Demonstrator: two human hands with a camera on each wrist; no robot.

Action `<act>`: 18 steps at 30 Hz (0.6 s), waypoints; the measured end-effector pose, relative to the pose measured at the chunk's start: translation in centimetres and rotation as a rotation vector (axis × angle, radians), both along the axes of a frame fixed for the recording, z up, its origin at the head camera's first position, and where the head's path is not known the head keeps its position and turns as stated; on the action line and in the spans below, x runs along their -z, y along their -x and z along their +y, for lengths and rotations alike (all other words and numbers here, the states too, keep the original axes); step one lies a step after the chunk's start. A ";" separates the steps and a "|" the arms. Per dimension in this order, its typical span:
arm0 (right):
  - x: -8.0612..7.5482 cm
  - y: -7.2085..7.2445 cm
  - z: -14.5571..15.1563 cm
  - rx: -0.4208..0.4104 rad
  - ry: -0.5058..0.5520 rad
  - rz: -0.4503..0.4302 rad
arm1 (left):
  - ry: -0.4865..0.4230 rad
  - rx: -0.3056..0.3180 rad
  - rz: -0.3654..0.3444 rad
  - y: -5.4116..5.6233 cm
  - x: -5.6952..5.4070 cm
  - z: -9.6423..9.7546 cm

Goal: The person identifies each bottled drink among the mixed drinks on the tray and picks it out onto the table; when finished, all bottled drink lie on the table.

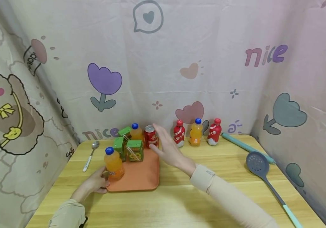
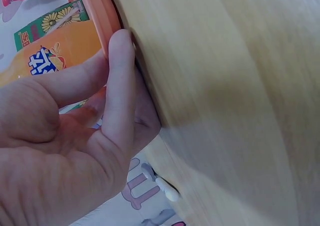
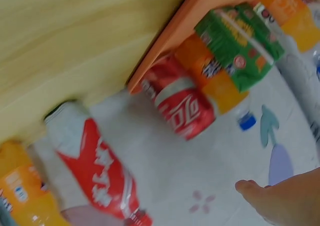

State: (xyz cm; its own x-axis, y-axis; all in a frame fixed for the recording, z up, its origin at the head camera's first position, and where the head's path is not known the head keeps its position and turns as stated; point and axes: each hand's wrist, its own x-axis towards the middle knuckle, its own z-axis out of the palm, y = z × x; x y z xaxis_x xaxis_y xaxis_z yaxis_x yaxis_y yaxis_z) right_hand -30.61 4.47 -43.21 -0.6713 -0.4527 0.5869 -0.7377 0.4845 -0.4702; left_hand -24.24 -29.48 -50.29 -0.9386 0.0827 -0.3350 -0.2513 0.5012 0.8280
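Tray (image 1: 141, 180) lies on the table (image 1: 123, 209) bearing drinks (image 1: 135, 151); the left hand (image 1: 94, 181) pinches its near-left corner, we judge to steady it. The right hand (image 1: 170, 152), fingers straight, holds nothing beside the can (image 1: 150, 136), perhaps guarding it.

The wall cloth (image 1: 151, 63) reads "nice" twice: high above the worktop's (image 1: 140, 209) back right corner, and low beside its back left corner. White Chinese characters mark the red can (image 3: 177, 98) and red bottle (image 3: 102, 161), blue-and-white ones the orange bottle (image 2: 75, 43); none reads surely. Lettering on the right cuff (image 1: 204, 177) is too small.
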 end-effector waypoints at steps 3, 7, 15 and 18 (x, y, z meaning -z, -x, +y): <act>0.6 -0.2 -1.1 -0.034 -0.025 0.011 | 0.003 0.005 0.000 0.0 -0.3 0.2; 1.3 -0.5 -2.7 -0.065 -0.066 0.011 | 0.005 0.007 0.000 0.1 -0.4 0.3; 1.9 -1.5 -5.4 -0.121 -0.041 -0.095 | 0.013 0.001 -0.006 0.2 -0.5 0.4; 2.5 -1.6 -6.3 -0.139 -0.041 -0.156 | 0.019 0.004 -0.010 0.3 -0.3 0.3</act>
State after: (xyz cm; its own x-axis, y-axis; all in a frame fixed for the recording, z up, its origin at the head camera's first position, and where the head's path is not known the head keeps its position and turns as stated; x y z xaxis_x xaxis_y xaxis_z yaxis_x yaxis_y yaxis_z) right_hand -28.96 -1.85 -45.67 -0.6819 -0.5690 0.4596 -0.7186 0.4042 -0.5659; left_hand -24.51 -29.13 -50.03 -0.9350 0.0797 -0.3457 -0.2575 0.5179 0.8158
